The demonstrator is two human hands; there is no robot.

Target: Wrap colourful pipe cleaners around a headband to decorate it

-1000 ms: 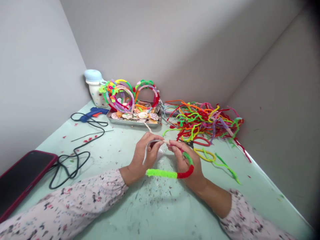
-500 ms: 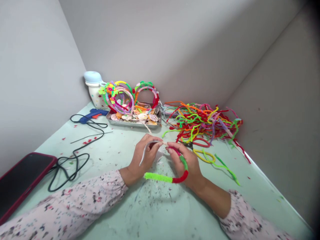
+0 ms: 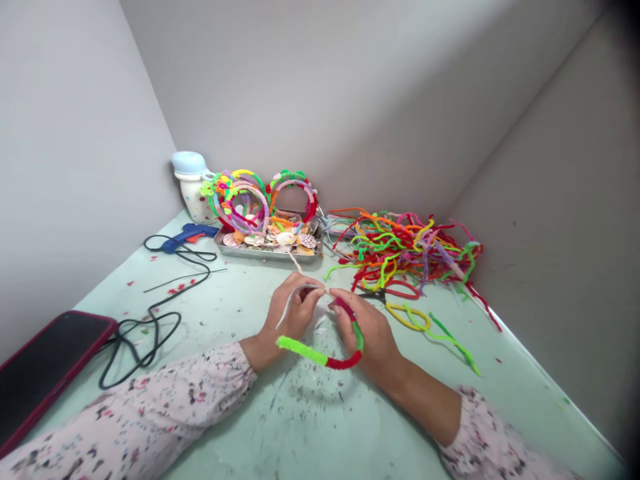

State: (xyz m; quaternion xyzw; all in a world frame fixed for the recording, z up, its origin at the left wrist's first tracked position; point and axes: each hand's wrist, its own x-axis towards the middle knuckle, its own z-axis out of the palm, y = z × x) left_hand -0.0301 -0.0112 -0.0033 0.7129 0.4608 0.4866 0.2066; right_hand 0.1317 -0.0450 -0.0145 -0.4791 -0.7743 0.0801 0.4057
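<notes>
Both hands hold one curved headband [image 3: 345,362], its right half wrapped in bright green, red, dark green and crimson pipe cleaner. Its other half is a bare pale strip beside the left palm. My left hand [image 3: 290,310] is closed, thumb and fingers pinching the bare strip near the top of the curve. My right hand [image 3: 370,333] is closed around the crimson-wrapped part, its fingertips almost meeting the left ones. A pale pink pipe cleaner [image 3: 295,262] sticks up behind the left fingers; where it joins the band is hidden by the fingertips.
Behind stands a metal tray [image 3: 270,254] of shells with several wrapped headbands [image 3: 245,200]. A pipe cleaner pile [image 3: 400,247] and scissors [image 3: 407,317] lie right. On the left are a blue glue gun [image 3: 187,235], black cord [image 3: 150,307], phone [image 3: 55,367] and white cup [image 3: 197,200].
The wrapped end of the headband has swung left and slightly up at its green tip. The right fingers have shifted a little left; both hands keep hold.
</notes>
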